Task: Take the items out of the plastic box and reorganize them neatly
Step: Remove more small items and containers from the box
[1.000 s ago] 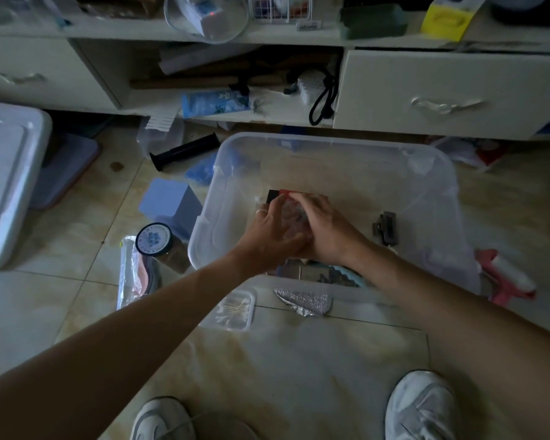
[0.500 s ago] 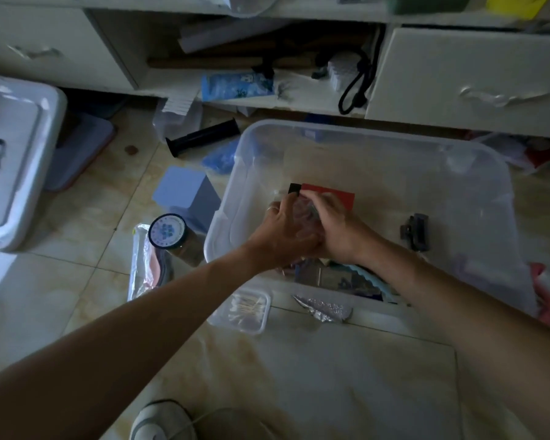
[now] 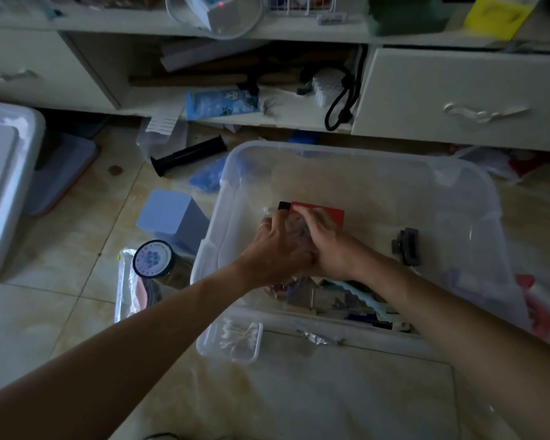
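The plastic box [image 3: 464, 185], clear and without a lid, sat on the tiled floor [image 3: 331, 392] in front of a white cabinet [image 3: 458, 93], in dim light. Both hands met inside the box near its left wall. The left hand [image 3: 277, 246], with a ring on one finger, and the right hand [image 3: 327, 242] had their fingers curled around a small crumpled clear plastic bag [image 3: 294, 227], gripping it together between them; what the bag contained was too blurred to tell. Just behind the hands, a red card with a black corner [image 3: 326, 211] lay on the box's bottom. A small black clip [image 3: 407, 246] lay further right inside the box, apart from the hands. Along the near wall of the box was a jumble of small items, including a light blue scalloped strip [image 3: 359, 295].

Outside the box, on the floor, a clear case of cotton swabs [image 3: 232, 339] rested against the near left corner. To the left stood a blue block [image 3: 172, 217] and a round jar with a dark lid [image 3: 154, 258], the jar just beside a clear packet [image 3: 127, 284]. A black cylinder [image 3: 189, 155] lay farther back near the cabinet.
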`<action>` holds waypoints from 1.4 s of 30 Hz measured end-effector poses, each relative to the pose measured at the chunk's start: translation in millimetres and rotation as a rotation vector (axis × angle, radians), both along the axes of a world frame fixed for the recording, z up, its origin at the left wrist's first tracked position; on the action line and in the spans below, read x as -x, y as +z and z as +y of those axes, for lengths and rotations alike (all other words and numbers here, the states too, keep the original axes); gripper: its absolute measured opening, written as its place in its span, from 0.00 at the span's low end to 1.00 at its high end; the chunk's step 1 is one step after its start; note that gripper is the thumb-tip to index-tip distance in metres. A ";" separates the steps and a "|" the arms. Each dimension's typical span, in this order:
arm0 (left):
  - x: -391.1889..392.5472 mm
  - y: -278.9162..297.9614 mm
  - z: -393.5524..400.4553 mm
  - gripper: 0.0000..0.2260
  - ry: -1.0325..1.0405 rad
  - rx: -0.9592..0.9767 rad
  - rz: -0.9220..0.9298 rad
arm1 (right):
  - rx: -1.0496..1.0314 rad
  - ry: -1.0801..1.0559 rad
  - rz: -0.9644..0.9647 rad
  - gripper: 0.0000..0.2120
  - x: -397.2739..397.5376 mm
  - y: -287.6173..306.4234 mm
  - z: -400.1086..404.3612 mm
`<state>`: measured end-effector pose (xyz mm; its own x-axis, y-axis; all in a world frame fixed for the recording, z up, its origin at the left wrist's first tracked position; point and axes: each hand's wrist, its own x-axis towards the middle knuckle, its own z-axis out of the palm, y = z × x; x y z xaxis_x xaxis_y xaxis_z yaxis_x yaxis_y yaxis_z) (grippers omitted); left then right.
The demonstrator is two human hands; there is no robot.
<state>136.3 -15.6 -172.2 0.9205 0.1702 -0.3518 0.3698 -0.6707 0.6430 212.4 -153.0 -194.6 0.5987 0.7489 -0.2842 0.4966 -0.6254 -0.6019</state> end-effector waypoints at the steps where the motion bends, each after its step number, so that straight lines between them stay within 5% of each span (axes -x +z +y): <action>1: -1.5 0.3 0.2 0.38 -0.015 -0.010 0.001 | 0.000 0.002 -0.004 0.61 -0.5 0.6 -0.9; 7: 3.7 9.4 -2.6 0.38 -0.086 -0.033 0.001 | -0.034 -0.013 -0.028 0.58 6.3 14.6 -9.7; 14: 16.8 82.7 45.1 0.37 -0.063 -0.163 -0.102 | -0.168 0.024 -0.122 0.52 9.2 86.2 37.7; 25: 121.4 132.9 117.2 0.35 0.085 -0.224 -0.159 | -0.308 0.196 -0.145 0.48 95.3 121.7 136.7; 35: 211.9 57.1 131.0 0.39 0.139 -0.145 0.002 | -0.272 0.235 -0.058 0.48 191.1 37.0 158.4; 42: 246.7 5.3 88.0 0.39 0.049 -0.054 -0.015 | -0.161 0.247 -0.034 0.47 226.1 -6.0 102.5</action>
